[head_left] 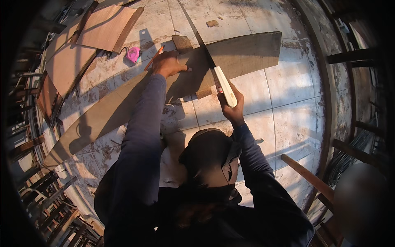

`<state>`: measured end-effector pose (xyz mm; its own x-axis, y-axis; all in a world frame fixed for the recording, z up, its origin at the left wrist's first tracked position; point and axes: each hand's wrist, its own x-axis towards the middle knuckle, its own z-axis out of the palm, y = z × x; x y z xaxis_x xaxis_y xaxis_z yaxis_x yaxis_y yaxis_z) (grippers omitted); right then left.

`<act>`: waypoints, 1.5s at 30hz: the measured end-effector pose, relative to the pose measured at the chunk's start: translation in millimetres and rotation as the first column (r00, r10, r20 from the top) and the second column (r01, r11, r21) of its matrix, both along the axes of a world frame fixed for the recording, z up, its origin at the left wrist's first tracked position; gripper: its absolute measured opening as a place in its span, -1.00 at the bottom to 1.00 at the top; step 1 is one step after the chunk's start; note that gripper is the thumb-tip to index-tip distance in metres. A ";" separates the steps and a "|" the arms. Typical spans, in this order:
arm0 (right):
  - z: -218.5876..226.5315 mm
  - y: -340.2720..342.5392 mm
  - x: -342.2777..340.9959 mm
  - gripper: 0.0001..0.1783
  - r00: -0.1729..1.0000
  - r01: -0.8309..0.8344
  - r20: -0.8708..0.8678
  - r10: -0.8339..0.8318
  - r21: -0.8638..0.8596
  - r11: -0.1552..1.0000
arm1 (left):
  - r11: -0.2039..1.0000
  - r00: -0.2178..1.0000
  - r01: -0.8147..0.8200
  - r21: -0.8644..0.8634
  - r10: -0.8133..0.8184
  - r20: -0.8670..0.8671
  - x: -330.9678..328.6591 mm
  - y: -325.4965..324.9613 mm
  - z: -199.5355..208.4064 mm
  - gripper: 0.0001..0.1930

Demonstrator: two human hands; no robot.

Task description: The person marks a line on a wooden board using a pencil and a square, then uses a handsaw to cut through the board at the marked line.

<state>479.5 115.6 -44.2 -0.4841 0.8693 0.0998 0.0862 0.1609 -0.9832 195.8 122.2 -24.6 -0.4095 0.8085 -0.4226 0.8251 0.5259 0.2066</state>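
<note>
My right hand [233, 105] is closed around the pale handle of a handsaw [224, 85]. The saw's dark narrow blade crosses a long wooden plank [251, 52] and reaches past its far edge. To the left of the blade, my left hand [168, 64] bears down on the plank, thumb stretched along its top and fingers bent toward the far edge. A thin orange stick like a pencil [154, 58] shows beside those fingers; whether they touch it I cannot tell. Under the plank lies a wood block [182, 43], its ends showing on both sides.
A pink tape measure [133, 54] sits on the tiled floor [247, 119], left of my left hand. Brown wood panels [72, 64] lie at the far left. Small wood scraps [212, 23] lie beyond the plank. On the right are a wooden pole [308, 177] and bundled wire [349, 152].
</note>
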 end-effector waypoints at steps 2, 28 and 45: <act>12.6 -64.1 63.7 -0.43 0.980 0.055 0.198 -0.034 -0.106 0.993 | 0.998 0.997 0.064 -0.025 -0.063 0.035 -25.0 -3.7 -4.7 -0.15; 8.8 -9.5 52.8 -0.74 0.986 0.018 0.159 -0.042 0.151 0.988 | 0.977 0.996 0.090 0.195 -0.091 -0.002 12.2 14.3 -13.5 -0.20; -4.4 25.5 2.6 -0.62 0.991 0.063 0.107 -0.078 0.143 0.988 | 0.993 0.996 0.085 0.083 -0.082 -0.034 20.4 22.3 -9.6 -0.22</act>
